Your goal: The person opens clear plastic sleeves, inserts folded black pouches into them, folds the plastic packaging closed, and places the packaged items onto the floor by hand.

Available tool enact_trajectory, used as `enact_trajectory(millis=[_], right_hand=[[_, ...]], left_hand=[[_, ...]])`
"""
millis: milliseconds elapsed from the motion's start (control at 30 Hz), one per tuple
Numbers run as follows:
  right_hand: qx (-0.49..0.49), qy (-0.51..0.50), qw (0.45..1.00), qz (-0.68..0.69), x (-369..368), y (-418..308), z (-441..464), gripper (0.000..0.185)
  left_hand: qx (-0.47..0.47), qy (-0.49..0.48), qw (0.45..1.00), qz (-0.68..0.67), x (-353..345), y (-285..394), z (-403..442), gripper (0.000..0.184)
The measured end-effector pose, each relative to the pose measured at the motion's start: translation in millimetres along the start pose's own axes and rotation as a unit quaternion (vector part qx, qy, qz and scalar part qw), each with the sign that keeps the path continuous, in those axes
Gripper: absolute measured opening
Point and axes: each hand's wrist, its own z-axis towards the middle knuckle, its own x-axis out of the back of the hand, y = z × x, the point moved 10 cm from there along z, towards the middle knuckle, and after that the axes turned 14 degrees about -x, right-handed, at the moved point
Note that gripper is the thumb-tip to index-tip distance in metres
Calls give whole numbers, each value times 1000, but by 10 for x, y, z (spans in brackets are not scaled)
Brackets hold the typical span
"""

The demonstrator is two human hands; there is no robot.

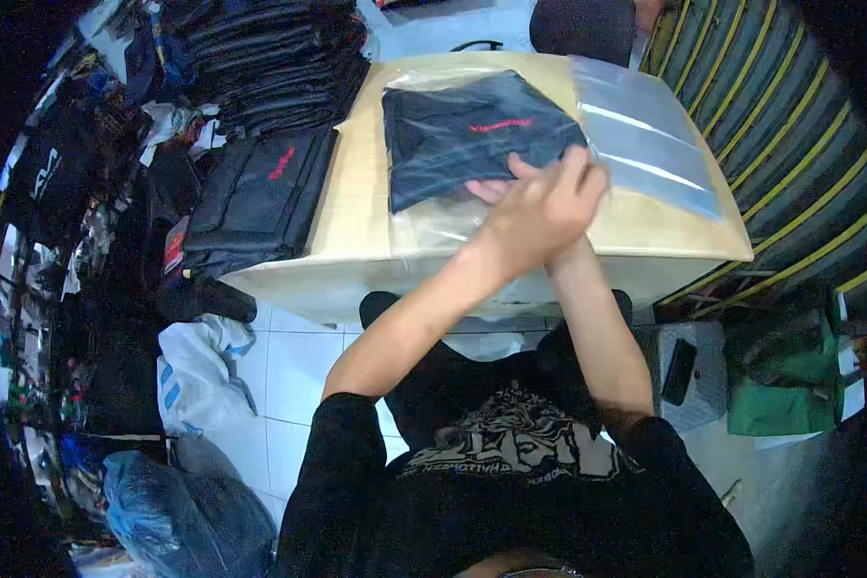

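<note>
A black folded fabric item (443, 125) with red lettering lies on the table inside a clear plastic bag (433, 226). My left hand (559, 193) reaches across to the item's right corner, its fingers bent and closed at the edge of the bag. Underneath it my right hand (492, 189) crosses the other way, mostly hidden behind the left. The visible fingers of the right hand are apart and rest against the near side of the bag.
Flat clear plastic bags (641, 130) lie at the right of the pale wooden table (356, 212). Black folded items (260, 193) are stacked at its left, with a taller black pile (270, 58) behind. A yellow-striped shutter (771, 125) stands at the right.
</note>
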Motion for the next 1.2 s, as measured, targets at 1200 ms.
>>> enact_trajectory(millis=[1200], right_hand=[[203, 363, 861, -294, 500, -548, -645, 64]], left_hand=[[36, -5, 993, -113, 60, 47, -369, 22]])
